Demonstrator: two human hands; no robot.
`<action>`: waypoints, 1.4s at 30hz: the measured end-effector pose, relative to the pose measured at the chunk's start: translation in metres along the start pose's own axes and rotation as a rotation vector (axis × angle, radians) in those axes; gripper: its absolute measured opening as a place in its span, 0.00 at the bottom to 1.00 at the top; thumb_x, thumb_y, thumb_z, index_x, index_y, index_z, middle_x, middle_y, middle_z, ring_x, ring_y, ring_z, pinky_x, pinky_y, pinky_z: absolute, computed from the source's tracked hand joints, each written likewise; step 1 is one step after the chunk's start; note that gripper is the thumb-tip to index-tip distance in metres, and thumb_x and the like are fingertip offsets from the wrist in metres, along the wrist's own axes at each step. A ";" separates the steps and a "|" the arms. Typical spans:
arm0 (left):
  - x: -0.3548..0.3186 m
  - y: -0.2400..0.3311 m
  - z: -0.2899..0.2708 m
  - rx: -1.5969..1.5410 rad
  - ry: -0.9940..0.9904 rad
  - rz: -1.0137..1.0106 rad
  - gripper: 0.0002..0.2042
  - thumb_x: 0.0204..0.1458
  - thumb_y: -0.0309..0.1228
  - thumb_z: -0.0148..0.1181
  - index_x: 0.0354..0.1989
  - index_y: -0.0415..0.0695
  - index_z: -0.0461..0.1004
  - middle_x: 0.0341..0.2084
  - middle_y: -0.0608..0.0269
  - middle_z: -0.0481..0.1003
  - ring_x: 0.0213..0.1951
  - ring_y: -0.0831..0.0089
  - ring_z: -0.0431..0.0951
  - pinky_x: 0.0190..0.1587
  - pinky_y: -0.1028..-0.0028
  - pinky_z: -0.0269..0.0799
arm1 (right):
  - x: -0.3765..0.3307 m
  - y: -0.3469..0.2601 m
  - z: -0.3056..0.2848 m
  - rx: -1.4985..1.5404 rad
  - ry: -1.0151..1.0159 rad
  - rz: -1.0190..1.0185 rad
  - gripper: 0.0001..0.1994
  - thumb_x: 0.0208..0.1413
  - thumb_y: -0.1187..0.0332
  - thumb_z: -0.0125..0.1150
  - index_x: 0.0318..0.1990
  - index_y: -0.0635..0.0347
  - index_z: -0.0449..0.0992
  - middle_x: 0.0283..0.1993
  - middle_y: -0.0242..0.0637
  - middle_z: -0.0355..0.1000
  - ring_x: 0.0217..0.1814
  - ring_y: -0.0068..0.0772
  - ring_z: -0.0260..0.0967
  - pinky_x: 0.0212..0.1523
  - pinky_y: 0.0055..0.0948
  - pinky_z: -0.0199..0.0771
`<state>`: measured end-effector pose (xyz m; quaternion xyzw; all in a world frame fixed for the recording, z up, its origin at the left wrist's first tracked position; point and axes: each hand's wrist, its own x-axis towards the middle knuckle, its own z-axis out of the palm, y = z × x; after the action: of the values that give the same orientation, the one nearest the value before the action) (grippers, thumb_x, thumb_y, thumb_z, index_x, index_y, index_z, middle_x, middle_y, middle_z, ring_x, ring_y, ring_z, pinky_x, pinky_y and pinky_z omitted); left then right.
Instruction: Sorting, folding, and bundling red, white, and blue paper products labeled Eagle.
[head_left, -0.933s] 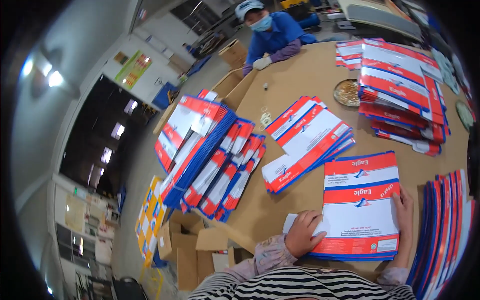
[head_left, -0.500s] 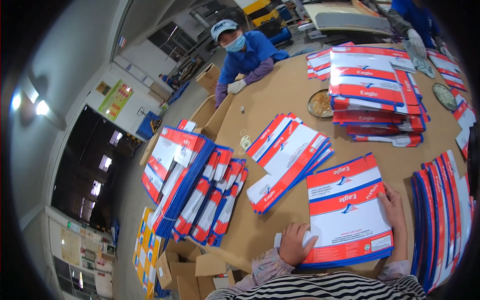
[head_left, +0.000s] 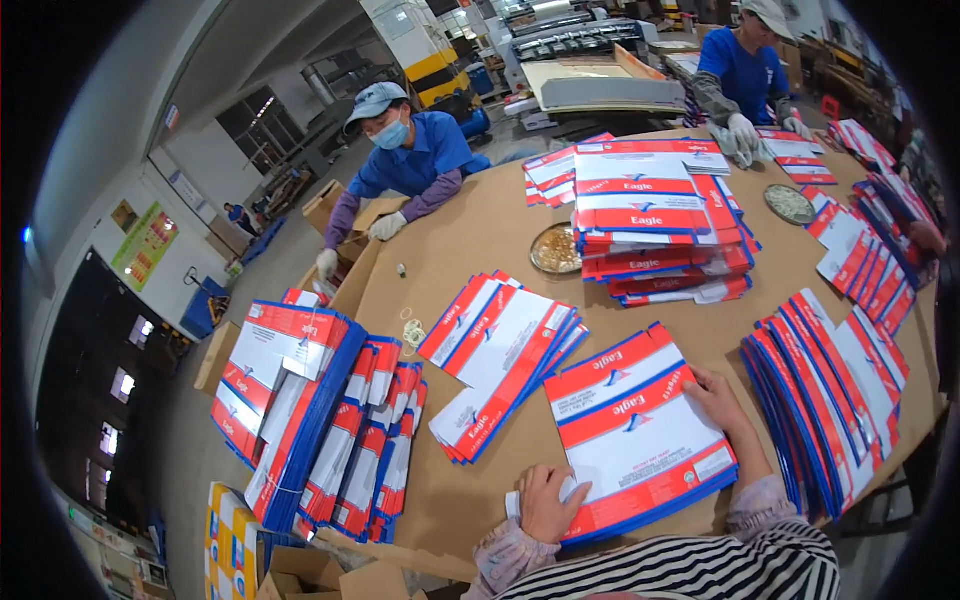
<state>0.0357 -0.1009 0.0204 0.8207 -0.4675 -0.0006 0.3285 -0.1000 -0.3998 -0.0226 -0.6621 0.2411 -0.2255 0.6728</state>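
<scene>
In front of me lies a squared stack of flat printed cartons (head_left: 640, 440), red, white and blue. My right hand (head_left: 722, 402) grips its right edge, fingers bent at the rim. At its lower left corner, my left hand (head_left: 546, 506) is closed; white bits show on both sides of the fingers, but what it holds is mostly hidden. Left of this stack lies a fanned pile of similar flat cartons (head_left: 505, 350). Another row of flat cartons (head_left: 800, 420) leans just right of my right forearm.
Banded carton bundles (head_left: 300, 400) stand at the table's left edge. A tall carton pile (head_left: 650, 190) and a round dish (head_left: 556, 248) sit farther back, with rubber bands (head_left: 413, 332) nearer. A co-worker (head_left: 410, 150) leans in at the far left; another person (head_left: 745, 80) works at the far right.
My view has swung right, so more of the right side shows. My hands keep about the same hold on the stack. The left co-worker's other hand now shows at a box.
</scene>
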 end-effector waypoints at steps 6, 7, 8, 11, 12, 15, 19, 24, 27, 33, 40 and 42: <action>0.001 -0.011 0.007 0.035 0.028 0.009 0.12 0.41 0.34 0.67 0.31 0.43 0.74 0.29 0.55 0.67 0.37 0.56 0.68 0.40 0.63 0.62 | -0.001 -0.038 0.000 -0.651 -0.077 -0.084 0.21 0.53 0.72 0.55 0.56 0.64 0.66 0.55 0.45 0.68 0.56 0.35 0.66 0.57 0.32 0.63; 0.006 -0.010 0.012 0.029 0.049 0.071 0.12 0.41 0.33 0.66 0.32 0.42 0.73 0.29 0.53 0.67 0.37 0.55 0.68 0.40 0.63 0.62 | 0.002 -0.004 -0.027 -0.945 0.047 -0.200 0.25 0.53 0.69 0.56 0.60 0.62 0.61 0.57 0.50 0.64 0.57 0.47 0.64 0.58 0.36 0.63; 0.004 -0.019 0.014 -0.029 0.056 0.030 0.12 0.43 0.35 0.63 0.32 0.42 0.72 0.31 0.53 0.67 0.37 0.55 0.67 0.42 0.60 0.60 | -0.005 -0.043 -0.002 -1.179 0.024 -0.219 0.29 0.52 0.66 0.59 0.62 0.56 0.58 0.59 0.53 0.59 0.57 0.53 0.62 0.55 0.38 0.65; 0.011 -0.020 0.005 -0.083 0.078 0.039 0.08 0.48 0.32 0.57 0.32 0.41 0.70 0.29 0.51 0.69 0.37 0.53 0.68 0.41 0.60 0.60 | -0.044 -0.114 0.042 -1.001 -0.258 -0.302 0.37 0.49 0.61 0.63 0.65 0.55 0.52 0.62 0.50 0.58 0.61 0.53 0.57 0.59 0.41 0.61; 0.014 -0.017 0.005 -0.084 0.091 0.052 0.07 0.49 0.30 0.56 0.31 0.40 0.70 0.28 0.51 0.69 0.36 0.53 0.69 0.40 0.61 0.61 | -0.055 -0.111 0.049 -0.953 -0.357 -0.358 0.40 0.47 0.56 0.64 0.66 0.54 0.51 0.66 0.47 0.53 0.65 0.51 0.53 0.62 0.39 0.58; 0.018 -0.014 0.008 -0.204 0.112 0.016 0.06 0.51 0.29 0.55 0.31 0.39 0.69 0.27 0.52 0.70 0.34 0.53 0.70 0.39 0.62 0.62 | -0.085 -0.085 0.071 -0.994 -0.516 -0.378 0.43 0.43 0.47 0.64 0.65 0.56 0.53 0.67 0.47 0.50 0.68 0.49 0.49 0.65 0.43 0.51; 0.009 -0.022 0.011 -0.250 0.080 -0.016 0.06 0.52 0.29 0.54 0.30 0.38 0.69 0.27 0.52 0.72 0.32 0.53 0.72 0.36 0.61 0.64 | -0.108 -0.047 0.088 -1.329 -0.532 -0.463 0.49 0.37 0.39 0.61 0.66 0.53 0.52 0.70 0.40 0.46 0.72 0.41 0.40 0.69 0.47 0.39; 0.000 -0.022 0.008 -0.336 0.077 -0.042 0.05 0.51 0.27 0.54 0.30 0.38 0.69 0.26 0.52 0.72 0.31 0.54 0.73 0.35 0.63 0.65 | -0.117 -0.039 0.091 -1.399 -0.487 -0.499 0.48 0.38 0.35 0.54 0.66 0.51 0.51 0.70 0.38 0.47 0.73 0.39 0.40 0.70 0.46 0.37; 0.001 -0.019 0.007 -0.380 0.093 -0.032 0.04 0.50 0.25 0.54 0.30 0.37 0.69 0.26 0.53 0.72 0.31 0.56 0.73 0.35 0.65 0.66 | -0.116 -0.039 0.086 -1.356 -0.483 -0.532 0.48 0.39 0.35 0.54 0.66 0.52 0.51 0.69 0.38 0.47 0.72 0.40 0.41 0.70 0.47 0.37; 0.004 -0.007 -0.009 -0.427 0.144 0.012 0.03 0.49 0.24 0.55 0.30 0.37 0.70 0.26 0.53 0.72 0.30 0.57 0.74 0.35 0.66 0.67 | -0.111 -0.058 0.085 -1.251 -0.507 -0.586 0.43 0.43 0.43 0.59 0.65 0.55 0.54 0.69 0.44 0.48 0.71 0.45 0.43 0.68 0.51 0.40; 0.004 0.007 -0.039 -0.365 0.090 -0.060 0.03 0.48 0.23 0.56 0.31 0.38 0.71 0.26 0.53 0.73 0.31 0.57 0.73 0.36 0.66 0.66 | -0.115 -0.079 0.086 -1.275 -0.586 -0.650 0.40 0.41 0.50 0.64 0.62 0.55 0.57 0.68 0.43 0.49 0.71 0.44 0.44 0.68 0.50 0.41; 0.004 0.007 -0.056 -0.360 0.079 -0.064 0.03 0.48 0.23 0.56 0.31 0.38 0.70 0.27 0.53 0.73 0.31 0.57 0.72 0.37 0.66 0.65 | -0.114 -0.093 0.092 -1.368 -0.639 -0.674 0.35 0.46 0.56 0.60 0.62 0.54 0.57 0.68 0.42 0.50 0.71 0.43 0.44 0.68 0.50 0.42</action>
<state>0.0497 -0.0760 0.0687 0.7626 -0.4201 -0.0626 0.4880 -0.1305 -0.2583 0.0737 -0.9944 -0.0892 -0.0194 0.0536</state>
